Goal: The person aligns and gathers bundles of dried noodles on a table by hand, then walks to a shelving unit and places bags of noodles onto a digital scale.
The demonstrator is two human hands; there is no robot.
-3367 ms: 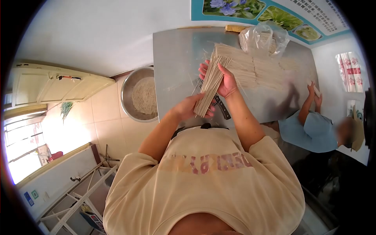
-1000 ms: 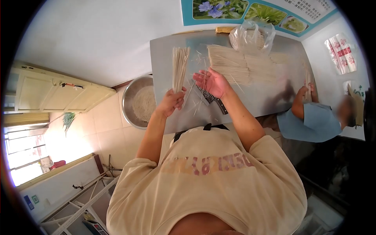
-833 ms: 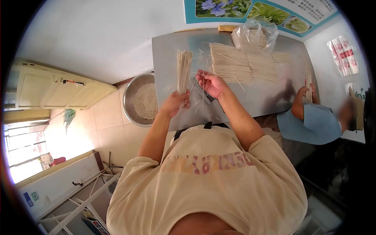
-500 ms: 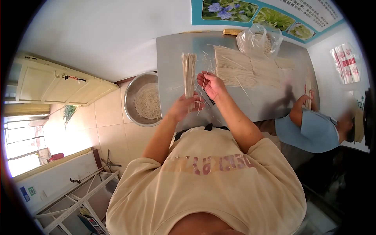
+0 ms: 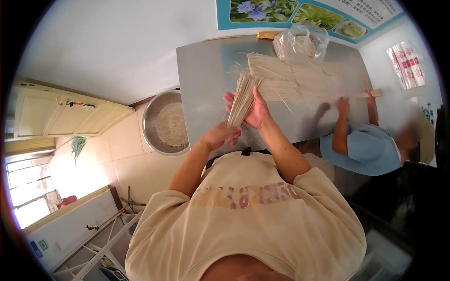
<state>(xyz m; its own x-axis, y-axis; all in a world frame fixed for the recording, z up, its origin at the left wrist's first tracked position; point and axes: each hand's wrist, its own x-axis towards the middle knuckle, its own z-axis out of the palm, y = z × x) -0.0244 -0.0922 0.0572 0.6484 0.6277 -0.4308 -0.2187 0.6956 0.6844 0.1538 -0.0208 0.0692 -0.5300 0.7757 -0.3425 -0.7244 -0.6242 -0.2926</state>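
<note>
A bundle of straight, pale dried noodles [image 5: 241, 98] leans a little to the right above the near left part of the metal table. My left hand [image 5: 220, 135] is closed around its lower end. Higher up, my right hand [image 5: 258, 112] cradles the bundle from behind, its thumb on the right side and its fingertips showing on the left. The loose ends fan out slightly at the top. Just beyond my right hand lies a broad layer of dried noodles [image 5: 276, 82] on the table, with a few stray strands around it.
A steel basin [image 5: 146, 124] of noodle pieces stands left of the metal table [image 5: 199, 70]. A clear plastic bag [image 5: 300, 44] sits at the back. On the right, a co-worker in blue [image 5: 361, 147] handles another bundle [image 5: 372, 93]. Wrapped packs [image 5: 407, 65] are on the right wall.
My right hand, which pinched a loose strand apart from the bundle, is now against the bundle. The bundle has tilted right. The co-worker's hands have moved apart, and the view has shifted slightly.
</note>
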